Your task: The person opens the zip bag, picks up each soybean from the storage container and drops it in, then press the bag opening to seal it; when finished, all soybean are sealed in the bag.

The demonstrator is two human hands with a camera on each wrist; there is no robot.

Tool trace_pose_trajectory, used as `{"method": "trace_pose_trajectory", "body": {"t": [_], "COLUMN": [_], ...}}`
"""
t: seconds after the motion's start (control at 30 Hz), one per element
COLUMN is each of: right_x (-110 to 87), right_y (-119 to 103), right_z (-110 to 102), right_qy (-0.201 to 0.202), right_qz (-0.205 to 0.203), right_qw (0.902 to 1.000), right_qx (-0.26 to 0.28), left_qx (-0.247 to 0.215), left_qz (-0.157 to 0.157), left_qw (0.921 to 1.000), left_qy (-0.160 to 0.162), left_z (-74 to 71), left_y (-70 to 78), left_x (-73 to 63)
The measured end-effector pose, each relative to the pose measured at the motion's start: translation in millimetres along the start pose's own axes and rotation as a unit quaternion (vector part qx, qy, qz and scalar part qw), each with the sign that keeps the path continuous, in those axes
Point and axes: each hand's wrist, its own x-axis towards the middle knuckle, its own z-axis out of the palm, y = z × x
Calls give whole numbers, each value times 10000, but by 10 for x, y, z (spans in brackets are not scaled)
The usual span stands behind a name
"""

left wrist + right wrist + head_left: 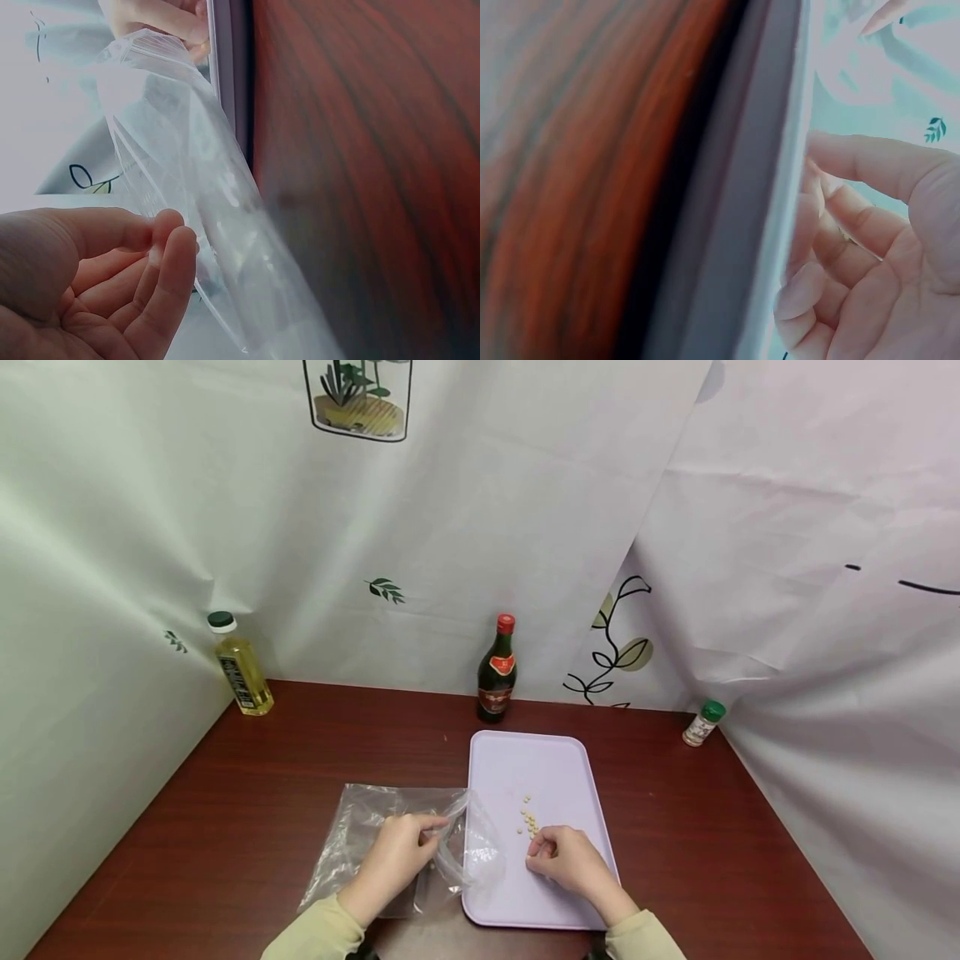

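My left hand point(397, 853) pinches the edge of a clear plastic bag point(352, 827). The bag's mouth stands partly raised and overlaps the left side of a pale lilac tray point(495, 760). In the left wrist view the thumb and fingertips grip the thin film of the bag point(172, 112). Several small pale-yellow soybeans point(529, 818) lie scattered on the tray. Low over the tray, just nearer than them, my right hand point(572, 860) has thumb and index finger together, with a pale-yellow soybean point(199, 51) at the tips. In the right wrist view the tray's rim point(780, 187) partly hides those fingertips.
A dark green bottle with a red cap point(497, 672) stands behind the tray. An oil bottle point(243, 672) is at the back left, and a small green-lidded jar point(703, 723) at the back right. Patterned cloth point(450, 527) hangs around the brown table point(697, 827).
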Motion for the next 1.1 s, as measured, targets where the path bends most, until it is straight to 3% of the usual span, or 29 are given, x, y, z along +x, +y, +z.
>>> {"method": "trace_pose_trajectory", "body": {"t": [0.2,0.6,1.1], "right_x": [13,49,89], "right_y": [-60,-229,-306], "right_z": [12,147,187], "right_qy": [9,-109,-46], "right_qz": [-9,-483,-499], "right_qw": [9999,9985,9987], "right_qx": [113,251,81], "left_qx": [-42,-81,-32], "left_qz": [1,46,132], "left_qw": [10000,10000,9999], "left_qy": [16,-20,84], "left_z": [7,41,62], "left_y": [-7,-4,30], "left_x": [8,6,7]}}
